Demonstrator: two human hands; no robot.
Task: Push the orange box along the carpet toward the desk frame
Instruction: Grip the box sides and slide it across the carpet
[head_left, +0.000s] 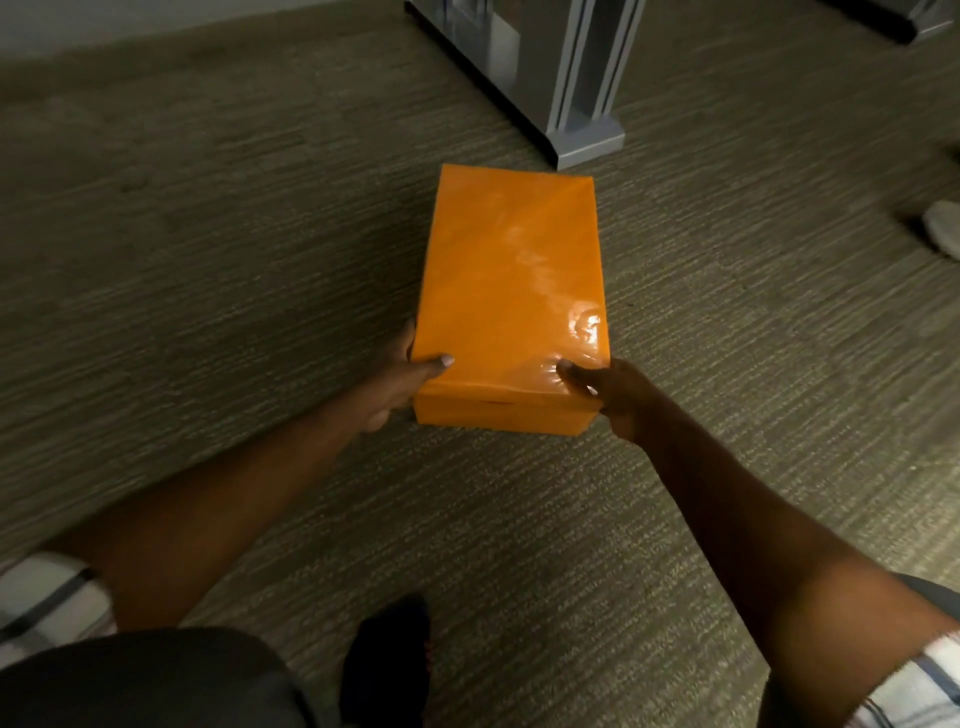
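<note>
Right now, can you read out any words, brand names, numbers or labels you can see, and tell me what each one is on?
No readable text anywhere in this view.
orange box: plain glossy top and near side, only glare, no print or label.
desk frame: bare grey metal, no markings visible.
carpet: woven texture only.
Pale object at the right edge: blurred and cut off, nothing legible.
left hand and right hand cover only the near corners of the box.

Glossy orange box (511, 296) lies flat on carpet (208, 260) near desk frame (566, 83).

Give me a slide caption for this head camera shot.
Both hands, left hand and right hand, grip the orange box on carpet near the desk frame.
</note>
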